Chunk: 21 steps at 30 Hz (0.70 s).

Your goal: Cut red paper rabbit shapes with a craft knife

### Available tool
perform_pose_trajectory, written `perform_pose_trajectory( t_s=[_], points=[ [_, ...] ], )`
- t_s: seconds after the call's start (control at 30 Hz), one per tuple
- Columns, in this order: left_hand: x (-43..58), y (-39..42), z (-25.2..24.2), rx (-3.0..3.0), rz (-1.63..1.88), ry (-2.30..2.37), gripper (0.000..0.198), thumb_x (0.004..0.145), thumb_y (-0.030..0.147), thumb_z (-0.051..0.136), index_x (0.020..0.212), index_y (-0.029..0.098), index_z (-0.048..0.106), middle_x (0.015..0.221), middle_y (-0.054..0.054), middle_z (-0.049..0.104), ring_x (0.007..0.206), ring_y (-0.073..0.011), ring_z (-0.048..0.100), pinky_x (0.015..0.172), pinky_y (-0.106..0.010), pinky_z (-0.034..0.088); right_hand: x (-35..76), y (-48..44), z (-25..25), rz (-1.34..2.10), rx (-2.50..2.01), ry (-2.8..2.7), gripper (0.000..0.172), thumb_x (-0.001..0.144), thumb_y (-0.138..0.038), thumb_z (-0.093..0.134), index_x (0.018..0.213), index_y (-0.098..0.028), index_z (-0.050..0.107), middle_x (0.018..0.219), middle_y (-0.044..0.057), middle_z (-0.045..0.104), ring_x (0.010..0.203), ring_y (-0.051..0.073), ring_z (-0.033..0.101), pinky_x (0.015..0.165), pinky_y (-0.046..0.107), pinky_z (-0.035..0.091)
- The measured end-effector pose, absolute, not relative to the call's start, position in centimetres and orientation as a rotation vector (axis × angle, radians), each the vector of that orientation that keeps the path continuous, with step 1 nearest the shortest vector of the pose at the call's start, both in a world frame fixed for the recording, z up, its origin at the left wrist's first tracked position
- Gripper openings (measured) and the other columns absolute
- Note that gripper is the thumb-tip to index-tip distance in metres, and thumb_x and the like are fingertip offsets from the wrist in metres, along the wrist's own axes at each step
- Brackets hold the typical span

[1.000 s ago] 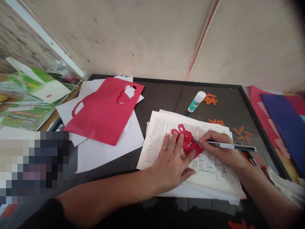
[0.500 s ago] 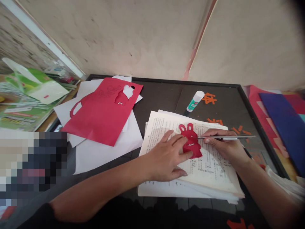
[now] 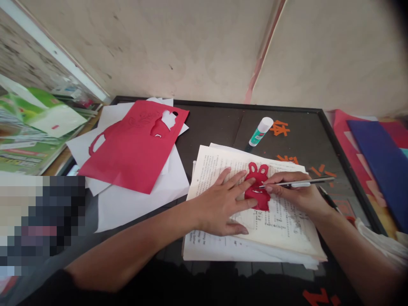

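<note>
A red paper cut-out point(image 3: 263, 202) with two looped, ear-like shapes lies on printed pages point(image 3: 208, 170). My left hand point(image 3: 218, 208) is spread flat, some fingers pressing on the cut-out's left side and the thumb on the page below. In a pen grip, my right hand point(image 3: 301, 193) holds a slim silver craft knife point(image 3: 295, 184). Its tip is at the middle of the cut-out, just above a small white slot. Part of the cut-out is hidden under my left fingers.
A glue stick point(image 3: 261, 131) stands behind the pages. Red paper point(image 3: 130, 157) with cut openings lies over white sheets point(image 3: 140, 208) at left. A dark pen point(image 3: 330, 199) is by my right wrist. Blue paper point(image 3: 379, 165) and green books point(image 3: 35, 157) flank the black table point(image 3: 216, 123).
The cut-out has shifted and turned slightly to the right. My left fingers have spread wider, and the knife tip has moved slightly lower on the red paper.
</note>
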<state>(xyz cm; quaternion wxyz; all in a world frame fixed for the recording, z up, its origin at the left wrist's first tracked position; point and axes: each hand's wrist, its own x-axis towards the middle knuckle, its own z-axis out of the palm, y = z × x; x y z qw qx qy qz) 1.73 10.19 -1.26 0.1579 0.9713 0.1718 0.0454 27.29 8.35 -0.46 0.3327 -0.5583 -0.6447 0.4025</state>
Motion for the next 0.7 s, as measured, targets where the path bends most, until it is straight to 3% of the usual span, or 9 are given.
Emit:
perform_pose_trajectory(
  t_s=[0.17,0.4,0.7],
  points=[
    [1.72,10.3,-1.25,2.769,0.136,0.486,0.067,0.087,0.06,0.06,0.141,0.022,0.049,0.16,-0.017,0.024,0.149,-0.0396,0.008,0.117,-0.065,0.009,27.37,8.37,-0.7,1.045,-1.445,-1.726,0.011,0.078,-0.036,0.078,0.078,-0.025,0.079,0.076,0.003,0.077,0.07,0.019,0.07,0.066,0.031,0.056],
    [1.72,10.55,-1.19,2.708,0.016,0.475,0.069,0.09,0.065,0.052,0.144,0.024,0.044,0.163,-0.014,0.014,0.15,-0.037,-0.003,0.117,-0.064,0.001,27.48,8.52,-1.0,1.024,-1.408,-1.8,0.015,0.079,-0.037,0.077,0.079,-0.022,0.079,0.075,0.004,0.077,0.067,0.018,0.07,0.063,0.029,0.055],
    [1.69,10.55,-1.2,2.715,0.052,0.443,0.069,0.09,0.062,0.054,0.144,0.02,0.045,0.16,-0.016,0.022,0.15,-0.0374,0.007,0.117,-0.065,-0.002,27.94,8.64,-1.16,1.028,-1.346,-1.838,0.012,0.08,-0.035,0.076,0.082,-0.023,0.079,0.078,0.003,0.077,0.07,0.017,0.071,0.065,0.027,0.056]
  ],
)
